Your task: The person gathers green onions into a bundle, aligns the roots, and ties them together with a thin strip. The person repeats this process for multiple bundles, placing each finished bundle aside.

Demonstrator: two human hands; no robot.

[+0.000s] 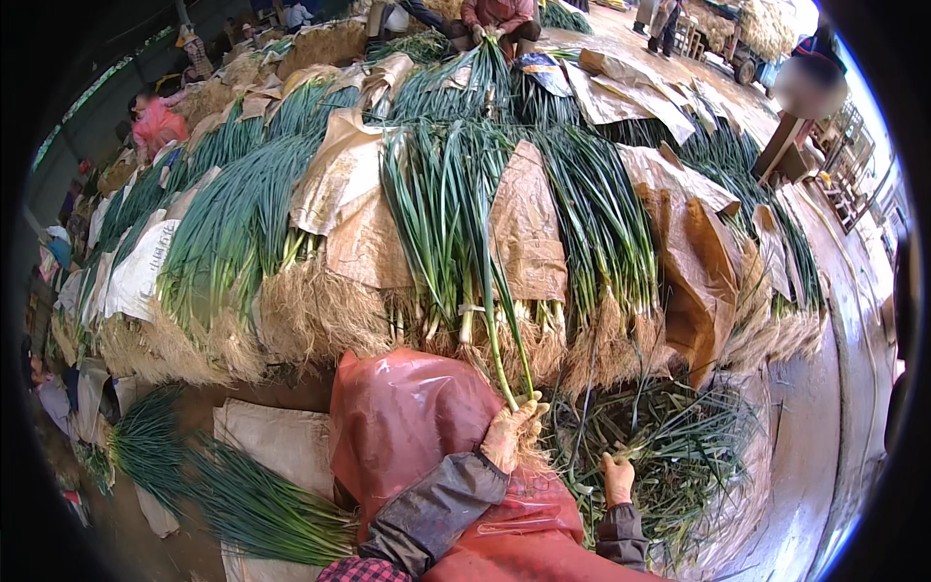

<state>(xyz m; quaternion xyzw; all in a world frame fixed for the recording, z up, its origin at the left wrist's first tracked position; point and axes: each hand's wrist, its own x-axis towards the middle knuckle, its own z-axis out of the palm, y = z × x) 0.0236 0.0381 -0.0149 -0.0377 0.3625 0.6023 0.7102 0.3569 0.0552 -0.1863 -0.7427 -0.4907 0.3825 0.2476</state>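
Note:
My left hand (512,434), over the red plastic apron (414,400), grips a green onion (500,364) near its root end; its long leaves point away from me. Pale roots hang below the fingers. To the right, my right hand (617,473) has its fingers closed on some green leaves (644,441) above a heap of leaf trimmings (684,436). Just ahead of my knees stand bundles of green onions (451,218) with their bushy roots (320,309) turned towards me.
Brown and white sacking sheets (527,225) lie over parts of the rows. Loose green onions (269,502) lie on a white sack (273,444) at my left. Across the rows a person (498,18) holds green onions. Wet concrete floor (807,429) runs along the right.

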